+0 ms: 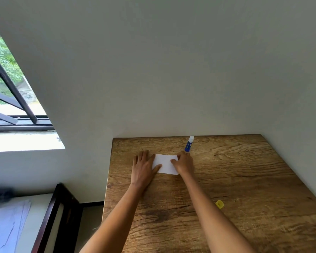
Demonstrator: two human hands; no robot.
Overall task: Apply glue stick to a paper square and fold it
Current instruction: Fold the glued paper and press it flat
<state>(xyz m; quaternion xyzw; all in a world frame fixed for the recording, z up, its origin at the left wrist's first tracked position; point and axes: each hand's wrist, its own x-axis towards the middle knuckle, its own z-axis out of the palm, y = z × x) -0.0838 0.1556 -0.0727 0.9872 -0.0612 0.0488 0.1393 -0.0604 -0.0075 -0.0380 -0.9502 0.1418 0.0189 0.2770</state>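
Note:
A white paper (165,164), folded into a rectangle, lies flat on the wooden table (244,179) near its far edge. My left hand (144,166) rests flat on the paper's left end, fingers spread. My right hand (184,162) presses with curled fingers on the paper's right end. Just behind my right hand stands a blue glue stick (189,144), uncapped, with its white tip up. Its yellow cap (219,204) lies apart on the table, nearer to me on the right.
The table stands in a corner against a white wall (171,70). To its left are a gap to the floor, a dark wooden frame (51,216) and a surface with papers (7,225). A window (7,88) is at far left.

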